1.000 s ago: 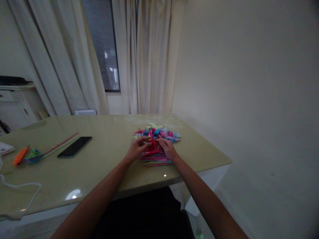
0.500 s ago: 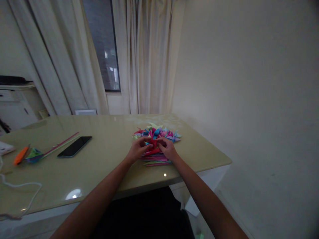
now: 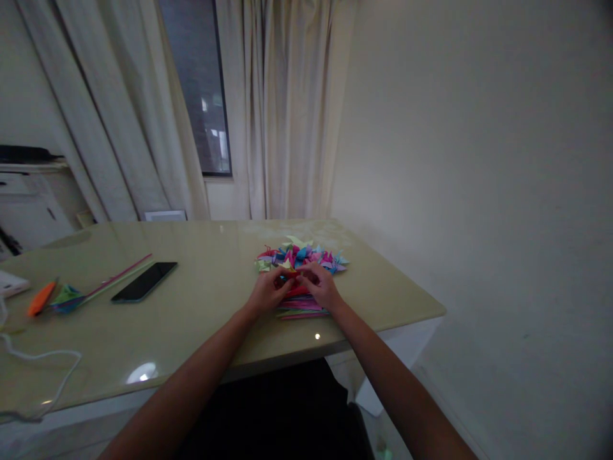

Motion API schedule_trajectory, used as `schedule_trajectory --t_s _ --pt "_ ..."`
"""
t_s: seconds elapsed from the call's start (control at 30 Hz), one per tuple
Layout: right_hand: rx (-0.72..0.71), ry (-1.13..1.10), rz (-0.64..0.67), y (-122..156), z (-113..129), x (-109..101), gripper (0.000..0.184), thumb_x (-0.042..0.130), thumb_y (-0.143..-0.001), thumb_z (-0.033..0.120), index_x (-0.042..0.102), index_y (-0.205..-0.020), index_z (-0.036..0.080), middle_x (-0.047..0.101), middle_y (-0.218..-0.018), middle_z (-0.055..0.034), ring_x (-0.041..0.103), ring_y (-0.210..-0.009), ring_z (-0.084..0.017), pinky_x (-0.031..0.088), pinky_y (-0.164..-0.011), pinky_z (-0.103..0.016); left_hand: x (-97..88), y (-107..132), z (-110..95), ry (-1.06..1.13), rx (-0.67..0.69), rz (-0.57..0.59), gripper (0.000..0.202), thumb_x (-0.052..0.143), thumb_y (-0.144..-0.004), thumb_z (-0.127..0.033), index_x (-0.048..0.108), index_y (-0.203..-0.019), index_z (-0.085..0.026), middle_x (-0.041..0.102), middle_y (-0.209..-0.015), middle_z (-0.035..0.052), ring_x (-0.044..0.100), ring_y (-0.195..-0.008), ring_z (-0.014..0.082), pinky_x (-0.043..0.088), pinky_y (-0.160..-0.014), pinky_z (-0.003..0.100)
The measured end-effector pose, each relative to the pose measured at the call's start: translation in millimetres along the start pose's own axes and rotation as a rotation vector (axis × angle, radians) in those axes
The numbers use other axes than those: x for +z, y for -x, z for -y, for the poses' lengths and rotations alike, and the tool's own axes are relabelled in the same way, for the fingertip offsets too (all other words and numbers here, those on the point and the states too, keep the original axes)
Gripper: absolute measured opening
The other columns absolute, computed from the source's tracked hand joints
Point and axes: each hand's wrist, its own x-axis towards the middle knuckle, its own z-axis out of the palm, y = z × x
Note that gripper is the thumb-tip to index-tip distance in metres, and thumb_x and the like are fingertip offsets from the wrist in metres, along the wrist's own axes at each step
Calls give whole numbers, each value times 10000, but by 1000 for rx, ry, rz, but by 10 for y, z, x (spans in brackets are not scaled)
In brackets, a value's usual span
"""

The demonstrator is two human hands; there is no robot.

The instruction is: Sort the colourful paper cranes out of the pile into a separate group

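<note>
The tabletop [image 3: 211, 255] extends rightward to a corner [image 3: 441, 312] near the pale wall [image 3: 479, 191], its near edge passing beneath my forearms [image 3: 205, 364], while a broad stretch of its surface lies between the black phone [image 3: 144, 282] and my left hand [image 3: 267, 292]. My forearms reach forward over this edge and converge, my left hand and my right hand [image 3: 326, 289] each pinching a piece of red paper [image 3: 292, 275] between bent fingers and thumb. The piece is just over the stack of coloured paper [image 3: 302, 307], on the near side of a heap of multicoloured folded paper [image 3: 301, 255].
</note>
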Motion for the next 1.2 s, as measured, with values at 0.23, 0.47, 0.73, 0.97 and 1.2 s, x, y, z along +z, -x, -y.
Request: schedule_trajectory --t_s 0.23,0.47,0.73,0.97,1.2 --pt "-88 60 -49 -31 56 -13 239 710 -989 428 781 -926 209 616 -896 -54 578 -770 -199 475 -672 -305 -5 8 -2 -25 59 8 179 692 -932 -354 721 -991 -186 787 -767 19 690 -613 144 505 -554 218" --pt "-103 95 -81 -23 66 -10 214 700 -980 394 761 -899 206 642 -796 -31 555 -658 -179 450 -622 -302 -14 -10 8 7 105 -15 168 692 -942 -342 743 -1005 -195 807 -804 26 753 -708 176 594 -682 273" --pt "-58 102 -110 1 58 -6 198 628 -986 380 700 -920 207 596 -649 22 503 -533 -151 410 -543 -275 -26 -44 90 83 99 -104 272 706 -956 -435 751 -1027 -177 807 -869 61 760 -771 198 602 -712 299" --pt "-36 111 -128 1 30 -3 183 612 -964 381 667 -924 211 577 -654 29 471 -507 -140 375 -500 -258 -30 -62 121 164 87 -140 312 712 -955 -482 735 -1030 -180 801 -962 87 762 -852 214 607 -775 327" --pt "-46 123 -136 -10 19 -6 195 612 -967 387 683 -930 209 586 -681 18 470 -519 -141 375 -506 -259 -41 -77 121 221 83 -136 287 746 -931 -465 731 -1019 -192 803 -956 75 764 -881 220 612 -811 345"
